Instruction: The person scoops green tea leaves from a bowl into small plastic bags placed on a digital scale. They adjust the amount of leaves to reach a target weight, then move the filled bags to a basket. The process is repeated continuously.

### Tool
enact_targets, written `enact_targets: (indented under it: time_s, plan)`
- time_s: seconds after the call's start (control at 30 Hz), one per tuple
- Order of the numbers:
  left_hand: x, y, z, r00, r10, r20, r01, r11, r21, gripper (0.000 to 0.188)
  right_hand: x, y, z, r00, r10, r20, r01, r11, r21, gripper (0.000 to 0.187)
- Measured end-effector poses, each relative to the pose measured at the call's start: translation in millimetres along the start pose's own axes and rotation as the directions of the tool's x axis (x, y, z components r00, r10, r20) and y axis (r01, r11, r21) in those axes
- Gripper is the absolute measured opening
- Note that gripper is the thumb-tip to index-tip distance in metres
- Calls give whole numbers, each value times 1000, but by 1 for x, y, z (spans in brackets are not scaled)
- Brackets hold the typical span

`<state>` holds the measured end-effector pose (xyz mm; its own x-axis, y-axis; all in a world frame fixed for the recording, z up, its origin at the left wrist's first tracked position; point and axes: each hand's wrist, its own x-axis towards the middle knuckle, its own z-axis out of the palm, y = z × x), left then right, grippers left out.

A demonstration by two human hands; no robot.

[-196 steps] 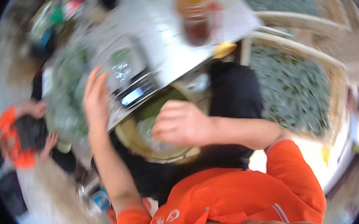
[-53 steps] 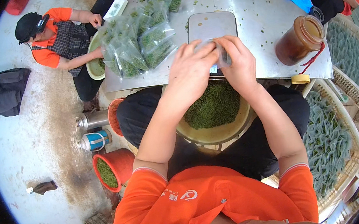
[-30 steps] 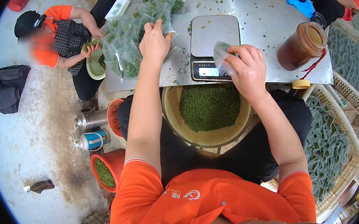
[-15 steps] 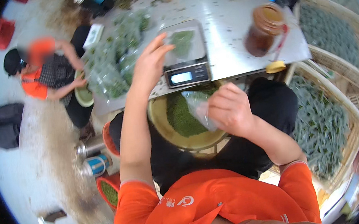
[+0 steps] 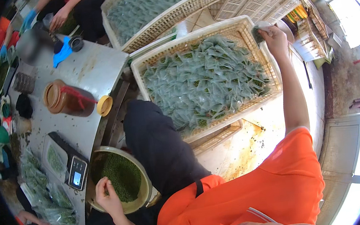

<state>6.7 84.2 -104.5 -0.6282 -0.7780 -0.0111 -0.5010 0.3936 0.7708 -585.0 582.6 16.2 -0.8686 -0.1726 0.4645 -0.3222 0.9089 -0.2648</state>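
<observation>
My right hand [image 5: 274,40] is stretched out to the far right corner of a cream plastic crate [image 5: 274,74]. Its fingers pinch a small clear bag [image 5: 258,34] with dark green stuff inside. Over the left side of a bowl [image 5: 146,193] of green loose leaf, my left hand [image 5: 109,199] hovers with thumb and fingertips together; whatever may be in them is hidden. Many filled clear bags [image 5: 203,81] stand packed in the crate. Left of the bowl, a digital scale [image 5: 77,172] bears another green-filled bag [image 5: 54,160].
A heap of filled bags [image 5: 48,192] lies beside the scale. On the metal table [image 5: 95,60] stand a brown jar [image 5: 66,99] and a yellow lid [image 5: 104,106]. A second crate [image 5: 170,19] of bags is behind. Co-workers' hands [image 5: 60,17] show at the top left and lower left.
The view has swung to the right. My right hand has gone from over the bowl out to the crate with its bag. My left hand has left the scale and closed its fingers above the bowl.
</observation>
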Motion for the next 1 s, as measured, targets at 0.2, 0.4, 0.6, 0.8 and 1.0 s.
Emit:
enact_targets:
  time_s: [0.2,0.4,0.6,0.8,1.0]
  plan:
    - [12,48,29,973,124,193,-147,983,107,13,0,133,83,952,-66,298,155,947,-283,16]
    - [6,61,33,968,91,233,-127,981,143,12,-79,154,143,894,252,369,-98,916,-389,25]
    - [-9,56,25,978,44,206,-88,974,209,12,-75,171,156,746,373,552,-109,886,-451,32]
    - [-10,64,31,963,53,263,-118,963,242,14,-104,245,206,749,177,639,61,941,-332,29]
    - [-40,11,16,904,-231,361,88,924,372,31,-110,103,186,989,71,133,-22,940,-341,41]
